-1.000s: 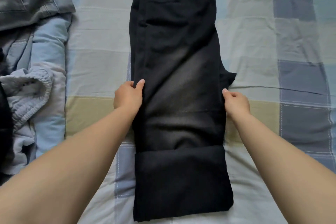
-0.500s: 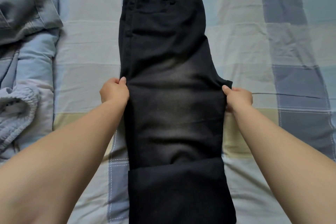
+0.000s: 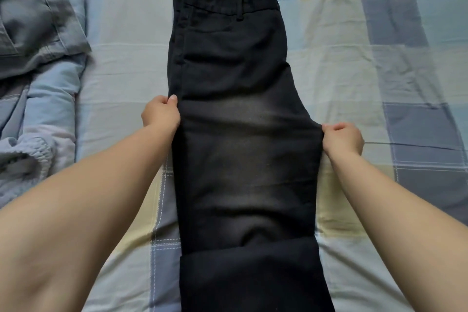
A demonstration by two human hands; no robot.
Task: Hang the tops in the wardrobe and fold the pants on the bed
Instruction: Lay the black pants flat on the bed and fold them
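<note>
With the black pants (image 3: 240, 134) lying lengthwise between them on the bed (image 3: 354, 63), the left hand (image 3: 160, 115) and right hand (image 3: 343, 140) are pinching opposite side edges, so both should be lifting evenly, carrying the gripped fold toward the waistband (image 3: 228, 0) beyond the fingertips.

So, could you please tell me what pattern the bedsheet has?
Large checks of blue, grey, pale yellow and white on the bedsheet, seen in the head view.
</note>
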